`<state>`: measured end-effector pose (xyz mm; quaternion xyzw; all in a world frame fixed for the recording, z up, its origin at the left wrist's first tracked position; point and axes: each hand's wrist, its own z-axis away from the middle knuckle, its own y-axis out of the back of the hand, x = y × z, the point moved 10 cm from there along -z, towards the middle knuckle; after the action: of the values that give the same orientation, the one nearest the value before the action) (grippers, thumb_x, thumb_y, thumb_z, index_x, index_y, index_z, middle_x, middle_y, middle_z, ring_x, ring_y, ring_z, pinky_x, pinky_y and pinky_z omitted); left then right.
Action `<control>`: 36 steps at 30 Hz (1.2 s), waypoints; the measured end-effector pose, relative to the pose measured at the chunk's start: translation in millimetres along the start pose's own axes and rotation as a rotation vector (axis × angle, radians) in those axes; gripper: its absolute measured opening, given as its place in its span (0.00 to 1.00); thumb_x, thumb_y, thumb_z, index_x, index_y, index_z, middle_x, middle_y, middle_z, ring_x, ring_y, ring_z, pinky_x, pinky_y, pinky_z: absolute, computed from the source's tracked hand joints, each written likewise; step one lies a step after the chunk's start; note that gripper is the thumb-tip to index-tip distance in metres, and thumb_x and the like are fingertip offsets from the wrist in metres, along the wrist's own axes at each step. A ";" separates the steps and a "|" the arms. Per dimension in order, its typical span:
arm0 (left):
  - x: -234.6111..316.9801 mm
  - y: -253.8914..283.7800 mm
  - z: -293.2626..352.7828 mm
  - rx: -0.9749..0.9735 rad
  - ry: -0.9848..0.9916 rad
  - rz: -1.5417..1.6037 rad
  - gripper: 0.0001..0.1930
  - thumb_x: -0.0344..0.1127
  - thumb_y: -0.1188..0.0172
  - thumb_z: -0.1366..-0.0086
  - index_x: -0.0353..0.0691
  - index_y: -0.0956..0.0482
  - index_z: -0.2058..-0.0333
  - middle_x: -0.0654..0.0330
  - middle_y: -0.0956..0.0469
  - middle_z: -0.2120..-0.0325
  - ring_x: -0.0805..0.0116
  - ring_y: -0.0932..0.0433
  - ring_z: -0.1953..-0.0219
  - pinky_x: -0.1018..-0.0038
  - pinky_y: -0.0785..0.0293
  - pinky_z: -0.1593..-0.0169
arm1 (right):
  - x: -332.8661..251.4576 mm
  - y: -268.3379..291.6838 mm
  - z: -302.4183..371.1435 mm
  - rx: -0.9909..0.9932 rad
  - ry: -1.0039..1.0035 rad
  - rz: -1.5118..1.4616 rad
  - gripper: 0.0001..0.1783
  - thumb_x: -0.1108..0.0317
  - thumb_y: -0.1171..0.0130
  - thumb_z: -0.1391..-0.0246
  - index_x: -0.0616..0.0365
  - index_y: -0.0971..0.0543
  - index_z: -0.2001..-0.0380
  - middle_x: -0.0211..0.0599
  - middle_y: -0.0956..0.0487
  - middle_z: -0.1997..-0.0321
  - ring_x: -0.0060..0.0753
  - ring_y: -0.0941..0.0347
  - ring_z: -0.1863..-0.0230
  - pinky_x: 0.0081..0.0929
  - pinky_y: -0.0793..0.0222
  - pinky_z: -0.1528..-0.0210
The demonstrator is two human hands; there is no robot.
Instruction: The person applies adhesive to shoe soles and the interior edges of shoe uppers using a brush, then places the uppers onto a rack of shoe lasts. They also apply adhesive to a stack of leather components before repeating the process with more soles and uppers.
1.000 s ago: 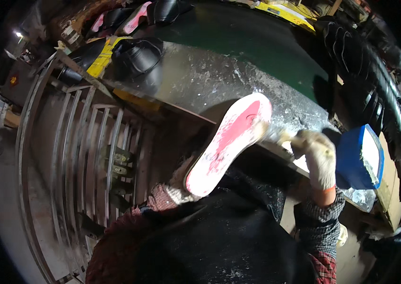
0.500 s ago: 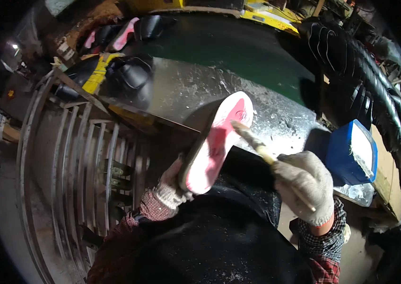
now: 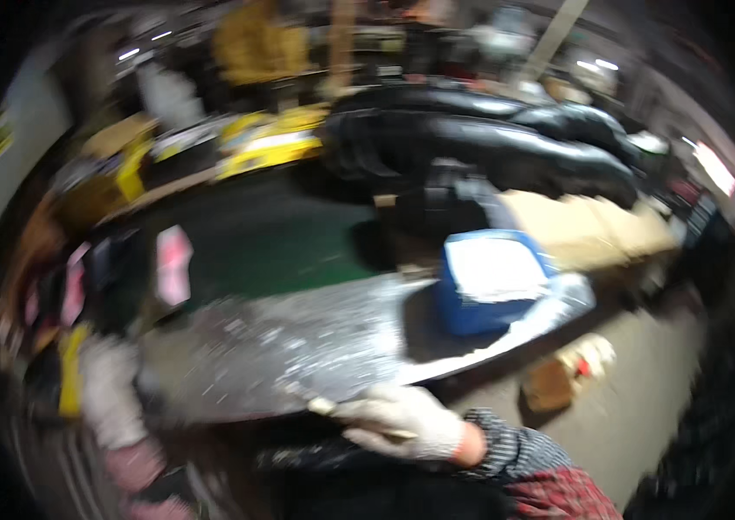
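1. At the lower middle of the view, the right hand, in a pale knitted glove, has its fingers closed around a light-handled brush. The brush slants up to the left, its blurred tip over the front part of a grey, white-smeared plate.
2. Far to the left, the left hand, also gloved, reaches forward beside a yellow strip. Motion blurs its fingers, so one cannot tell whether they are spread or gripping something.
3. Beyond the left hand, a pink-and-white sole is at the left part of the green tabletop, near the back edge of the plate and well apart from the brush.
4. To the right of the plate's middle, a blue container stands upright, with white material showing at its top.
5. Behind the container, cardboard lies to the right, and long, glossy black forms stretch across the back.
6. Left of the sole, other pink pieces sit among dark shapes, too blurred to make out.
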<state>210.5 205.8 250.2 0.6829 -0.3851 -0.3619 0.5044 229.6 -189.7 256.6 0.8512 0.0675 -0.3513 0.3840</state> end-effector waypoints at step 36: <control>175.1 -89.5 156.6 -0.365 0.109 1.835 0.22 0.27 0.43 0.40 0.36 0.30 0.46 0.50 0.21 0.61 0.55 0.22 0.60 0.68 0.26 0.55 | 31.5 220.8 142.2 0.758 -0.267 0.705 0.06 0.70 0.34 0.52 0.59 0.19 0.69 0.41 0.21 0.76 0.36 0.24 0.77 0.29 0.28 0.72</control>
<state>163.9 2.9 109.2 0.0382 -0.6864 0.1553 0.7094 260.3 -448.0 304.9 0.8491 -0.4037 -0.3061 0.1494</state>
